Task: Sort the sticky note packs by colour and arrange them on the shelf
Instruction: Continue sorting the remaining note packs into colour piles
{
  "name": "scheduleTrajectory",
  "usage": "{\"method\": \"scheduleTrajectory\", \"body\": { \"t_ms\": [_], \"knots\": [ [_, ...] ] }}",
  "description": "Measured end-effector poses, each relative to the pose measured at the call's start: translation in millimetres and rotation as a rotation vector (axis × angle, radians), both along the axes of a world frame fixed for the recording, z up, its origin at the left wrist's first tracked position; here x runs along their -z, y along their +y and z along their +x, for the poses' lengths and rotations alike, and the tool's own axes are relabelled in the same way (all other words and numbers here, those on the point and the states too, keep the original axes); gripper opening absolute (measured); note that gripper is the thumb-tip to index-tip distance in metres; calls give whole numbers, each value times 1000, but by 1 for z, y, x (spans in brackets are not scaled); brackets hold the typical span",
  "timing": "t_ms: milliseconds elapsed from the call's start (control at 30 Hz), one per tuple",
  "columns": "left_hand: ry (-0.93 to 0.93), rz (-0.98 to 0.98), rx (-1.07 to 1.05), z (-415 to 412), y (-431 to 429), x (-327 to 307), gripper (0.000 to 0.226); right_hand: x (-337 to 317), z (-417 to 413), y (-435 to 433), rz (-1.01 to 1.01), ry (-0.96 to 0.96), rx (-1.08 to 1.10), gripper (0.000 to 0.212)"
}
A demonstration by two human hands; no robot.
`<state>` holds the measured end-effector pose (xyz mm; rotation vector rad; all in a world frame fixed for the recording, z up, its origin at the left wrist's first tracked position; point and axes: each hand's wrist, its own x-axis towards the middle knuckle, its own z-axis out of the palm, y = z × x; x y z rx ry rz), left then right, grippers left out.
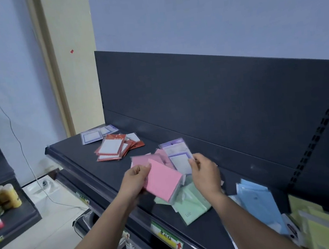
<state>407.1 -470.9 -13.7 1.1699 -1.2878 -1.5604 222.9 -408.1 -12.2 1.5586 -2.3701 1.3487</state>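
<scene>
Your forearms come in from 6 o'clock and meet over the shelf point(76, 153). The left hand point(136, 179) grips a pink pack point(163, 181) by its left edge, thumb on the face and fingers curled underneath, so the pack is lifted and tilted just above the shelf top. The right hand point(204, 172) pinches the lower corner of a purple-bordered pack point(180, 157) between thumb and fingertips, and that pack stands at 1 o'clock from the pink one, overlapping it.

Judge these packs as light, thin and fairly flat, with a little flex. Their clear glossy sleeves will probably be slippery, and stacked packs may slide off each other. An edge pinch with the thumb flat on the face should do; squeeze gently and avoid creasing the sleeve.

More pink packs point(143, 159) lie on the shelf at 11 o'clock, touching the held one from behind. Green packs point(191, 204) sit at 5 o'clock, partly under it. Blue packs point(257, 201) lie at 4 o'clock, with yellow packs point(320, 227) beyond them. Red packs point(115, 147) are heaped at 10 o'clock, well apart, and beyond them lie blue-bordered packs point(92, 136).
</scene>
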Motion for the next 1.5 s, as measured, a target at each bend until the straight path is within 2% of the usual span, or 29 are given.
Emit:
{"method": "scheduleTrajectory", "body": {
  "t_ms": [100, 233, 333, 433, 533, 667, 800, 900, 1000, 1100, 1200, 1300, 1400, 1500],
  "knots": [
    [-39, -12, -17, 7, -21, 2, 25, -4, 12, -15, -24, -81, 58, 30],
    [-23, 26, -75, 14, -47, 2, 15, -13, 28, -36, -84, -121, 113, 21],
    [-78, 10, -52, 20, -66, 5, 20, -14, 37, -54, -122, -135, 166, 20],
    [-303, -165, 14, 26, -86, 11, 43, -13, 46, -70, -177, -154, 205, 19],
    [-551, -369, 69, 29, -101, 11, 55, -10, 57, -87, -236, -160, 233, 18],
    [-757, -469, 131, 30, -114, 14, 53, -10, 66, -104, -306, -172, 223, 20],
    [-830, -540, 112, 31, -129, 26, 43, -7, 70, -121, -280, -269, 107, 22],
    [-687, -603, -56, 29, -142, 21, 20, -1, 72, -139, -240, -326, 35, 21],
    [-530, -594, -104, 30, -153, 14, 33, -4, 75, -157, -170, -417, -31, 21],
    [-412, -514, -74, 36, -164, 10, 16, -9, 85, -176, -164, -532, -106, 24],
    [-205, -371, -68, 45, -176, 9, 5, -10, 95, -197, -149, -593, -167, 27],
    [-50, -241, -126, 60, -190, 5, 11, -10, 105, -216, -58, -584, -231, 25],
    [8, -183, -187, 77, -211, 4, 21, -10, 119, -234, 87, -591, -322, 10],
    [20, -142, -237, 94, -237, 3, 21, -11, 136, -259, 164, -583, -353, 41]
  ]
}}
